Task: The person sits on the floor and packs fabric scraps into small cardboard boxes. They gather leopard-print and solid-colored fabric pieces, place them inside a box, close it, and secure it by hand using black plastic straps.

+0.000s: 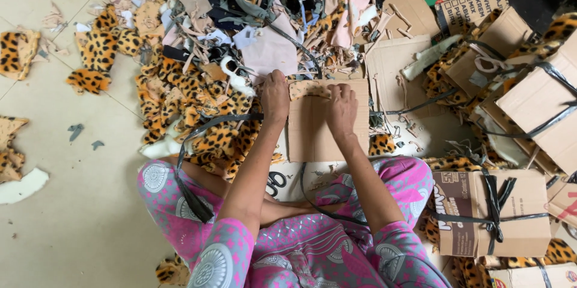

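I sit cross-legged on the floor in pink patterned clothes. A flat brown cardboard sheet (318, 137) lies in front of my knees. On its far edge rests a small tan shaped piece (308, 89). My left hand (274, 97) is closed at the piece's left end, pressing it to the cardboard. My right hand (341, 109) lies with fingers bent over its right end. A pair of black-handled scissors (276, 183) lies on the floor between my arms, by my left shin.
A big heap of leopard-print fur and fabric scraps (198, 89) spreads ahead and to the left. Strapped cardboard boxes (490, 211) stand at right. Black strap bands (198, 201) trail over my left knee. Bare tile floor (72, 216) lies to the left.
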